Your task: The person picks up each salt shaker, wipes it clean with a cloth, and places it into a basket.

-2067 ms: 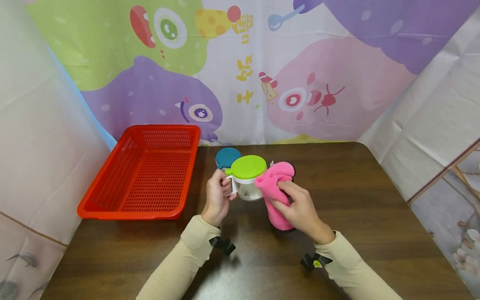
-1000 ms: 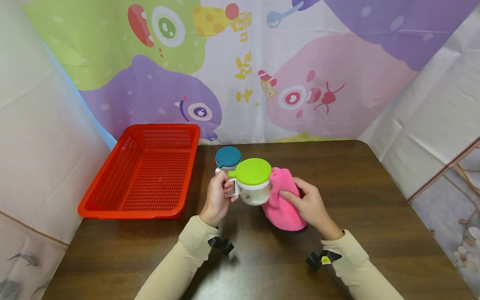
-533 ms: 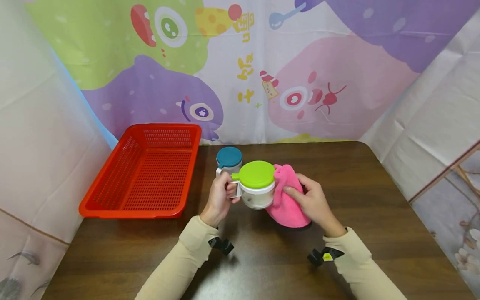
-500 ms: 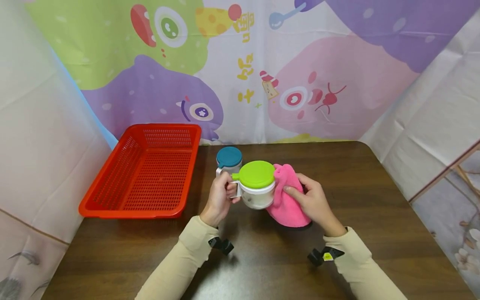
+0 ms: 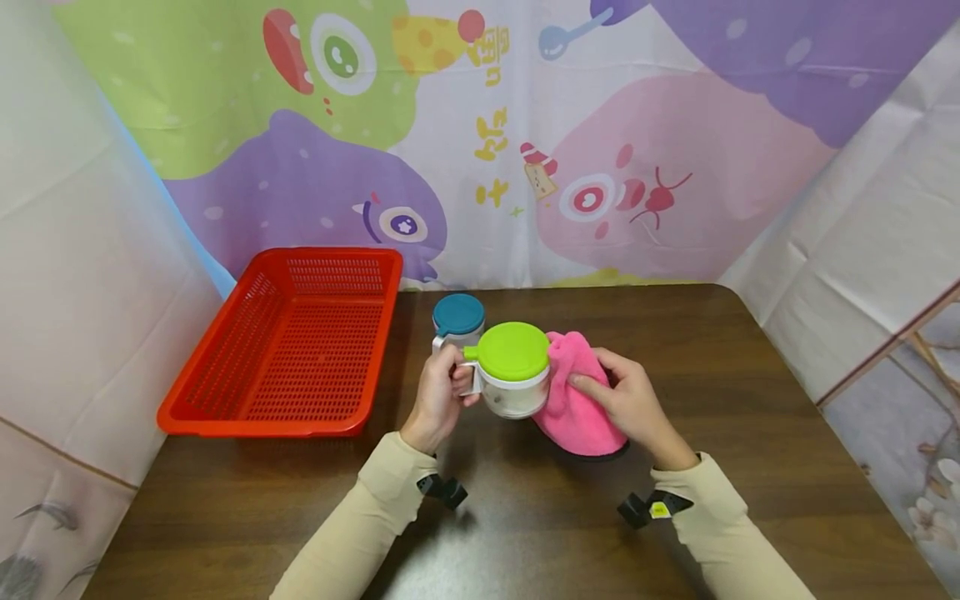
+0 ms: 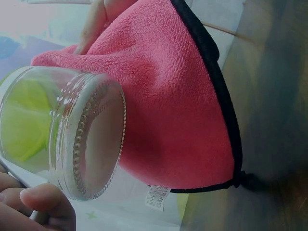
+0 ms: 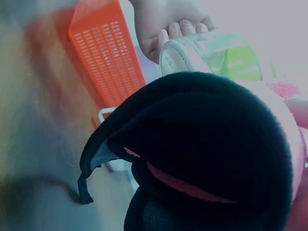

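My left hand (image 5: 438, 392) grips the white handle of a clear glass seasoning jar (image 5: 514, 397) with a bright green lid (image 5: 513, 351), raised over the table. In the left wrist view the jar's beaded glass base (image 6: 101, 137) faces the camera. My right hand (image 5: 626, 400) pinches a pink cloth (image 5: 577, 408) with black edging, thumb on its near side. The cloth lies against the jar's right side and drapes below it. From the right wrist, the cloth's dark underside (image 7: 202, 130) covers much of the view. Behind the held jar stands a second jar with a blue lid (image 5: 458, 314).
A red plastic basket (image 5: 367, 392) with slotted walls sits at the left of the brown wooden table (image 5: 720, 375). A cartoon-printed curtain (image 5: 487, 242) hangs along the table's back edge, with pale cloth walls on both sides.
Over two seconds the jar has shifted slightly right and nearer. The right hand has moved right and changed its hold, and the cloth now hangs spread wider. The last half second shows little movement.
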The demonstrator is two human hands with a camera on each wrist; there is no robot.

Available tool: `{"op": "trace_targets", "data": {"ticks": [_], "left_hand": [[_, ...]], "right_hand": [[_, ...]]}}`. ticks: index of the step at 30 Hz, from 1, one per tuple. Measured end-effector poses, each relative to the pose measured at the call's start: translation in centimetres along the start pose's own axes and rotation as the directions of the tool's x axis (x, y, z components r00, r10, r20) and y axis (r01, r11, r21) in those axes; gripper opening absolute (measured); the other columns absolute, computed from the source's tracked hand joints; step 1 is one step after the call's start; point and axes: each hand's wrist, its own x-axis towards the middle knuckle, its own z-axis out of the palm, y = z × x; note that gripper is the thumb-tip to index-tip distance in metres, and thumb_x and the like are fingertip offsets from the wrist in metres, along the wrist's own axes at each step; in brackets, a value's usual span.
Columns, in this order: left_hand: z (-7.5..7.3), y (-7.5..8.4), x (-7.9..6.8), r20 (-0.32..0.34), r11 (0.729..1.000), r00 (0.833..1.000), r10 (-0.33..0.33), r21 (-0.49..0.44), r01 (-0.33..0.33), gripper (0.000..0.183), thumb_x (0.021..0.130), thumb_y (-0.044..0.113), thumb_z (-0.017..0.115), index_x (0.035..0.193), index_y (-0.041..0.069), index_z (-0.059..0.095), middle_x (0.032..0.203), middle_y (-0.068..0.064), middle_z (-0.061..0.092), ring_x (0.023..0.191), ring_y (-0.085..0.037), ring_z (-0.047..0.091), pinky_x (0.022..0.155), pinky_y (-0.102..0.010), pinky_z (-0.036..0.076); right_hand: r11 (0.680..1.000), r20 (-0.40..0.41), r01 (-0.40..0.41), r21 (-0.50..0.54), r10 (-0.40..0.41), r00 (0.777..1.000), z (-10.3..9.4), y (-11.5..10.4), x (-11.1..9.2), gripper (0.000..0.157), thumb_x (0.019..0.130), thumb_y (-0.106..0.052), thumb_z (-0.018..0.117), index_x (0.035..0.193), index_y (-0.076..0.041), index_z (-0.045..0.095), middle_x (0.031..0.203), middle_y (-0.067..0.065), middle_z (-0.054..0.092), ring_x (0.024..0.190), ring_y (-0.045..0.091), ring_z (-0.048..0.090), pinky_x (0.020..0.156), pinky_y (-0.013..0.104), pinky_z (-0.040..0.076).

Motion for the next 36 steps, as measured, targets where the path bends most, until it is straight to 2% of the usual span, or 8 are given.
{"op": "trace_targets", "data": {"ticks": [4, 10, 16, 21, 23, 29, 36], "left_hand": [[-0.1, -0.1, 0.0, 0.000, 1.000, 1.000, 0.001, 0.005, -0.001, 0.034, 0.087, 0.015, 0.034, 0.053, 0.017, 0.031, 0.048, 0.008, 0.028, 0.046, -0.010, 0.024, 0.045, -0.024, 0.029], [-0.2, -0.2, 0.1, 0.003, 1.000, 1.000, 0.009, 0.007, -0.010, 0.034, 0.087, 0.015, 0.034, 0.053, 0.016, 0.032, 0.048, 0.008, 0.028, 0.046, -0.010, 0.025, 0.045, -0.024, 0.029], [-0.2, -0.2, 0.1, 0.003, 1.000, 1.000, 0.015, 0.015, -0.015, 0.034, 0.086, 0.014, 0.034, 0.052, 0.017, 0.032, 0.047, 0.008, 0.028, 0.045, -0.010, 0.024, 0.044, -0.024, 0.029], [0.0, -0.1, 0.0, 0.007, 0.999, 1.000, 0.015, 0.044, -0.015, 0.033, 0.085, 0.013, 0.035, 0.052, 0.016, 0.033, 0.047, 0.008, 0.028, 0.046, -0.011, 0.023, 0.044, -0.023, 0.029], [0.1, -0.1, -0.1, 0.012, 0.997, 1.000, 0.020, 0.069, -0.021, 0.032, 0.084, 0.012, 0.036, 0.052, 0.015, 0.033, 0.048, 0.008, 0.028, 0.047, -0.012, 0.024, 0.045, -0.023, 0.029], [0.1, -0.1, -0.2, 0.017, 0.992, 0.999, 0.032, 0.119, -0.034, 0.032, 0.084, 0.011, 0.036, 0.052, 0.013, 0.034, 0.048, 0.006, 0.029, 0.046, -0.011, 0.027, 0.044, -0.023, 0.030], [0.1, -0.1, -0.3, 0.027, 0.992, 0.999, 0.035, 0.119, -0.038, 0.032, 0.083, 0.011, 0.037, 0.052, 0.012, 0.034, 0.048, 0.007, 0.029, 0.046, -0.010, 0.027, 0.044, -0.023, 0.030]], "right_hand": [[1.000, 0.010, -0.007, -0.006, 0.007, 1.000, -0.1, -0.1, -0.1, 0.027, 0.084, 0.000, 0.069, 0.110, 0.005, 0.066, 0.093, 0.011, 0.068, 0.074, 0.005, 0.061, 0.066, 0.022, 0.054], [1.000, 0.013, -0.012, 0.009, 0.012, 1.000, -0.4, -0.2, 0.0, 0.026, 0.084, -0.003, 0.070, 0.109, 0.004, 0.066, 0.090, 0.000, 0.069, 0.072, 0.005, 0.061, 0.065, 0.022, 0.053], [1.000, 0.006, -0.011, -0.015, 0.011, 1.000, -0.7, -0.5, 0.2, 0.027, 0.085, -0.010, 0.072, 0.109, 0.001, 0.068, 0.089, 0.000, 0.069, 0.071, 0.006, 0.061, 0.064, 0.023, 0.053], [0.999, -0.013, 0.010, -0.044, -0.010, 1.000, -0.8, -0.9, 0.4, 0.027, 0.084, -0.005, 0.072, 0.110, -0.001, 0.068, 0.092, -0.011, 0.067, 0.075, 0.006, 0.061, 0.067, 0.021, 0.053], [0.997, -0.019, 0.032, -0.064, -0.033, 0.999, -0.8, -0.9, 0.6, 0.028, 0.083, -0.004, 0.072, 0.110, -0.001, 0.068, 0.094, -0.010, 0.068, 0.077, 0.004, 0.061, 0.069, 0.019, 0.052], [0.970, -0.019, 0.160, -0.181, -0.166, 0.986, -1.2, -1.0, 1.2, 0.027, 0.077, 0.000, 0.076, 0.104, -0.003, 0.072, 0.091, 0.008, 0.071, 0.080, 0.001, 0.060, 0.074, 0.013, 0.049], [0.918, 0.035, 0.266, -0.294, -0.268, 0.963, -2.0, -1.8, 1.9, 0.027, 0.075, -0.001, 0.078, 0.101, -0.003, 0.073, 0.087, 0.006, 0.068, 0.076, 0.005, 0.055, 0.070, 0.012, 0.045]]}}
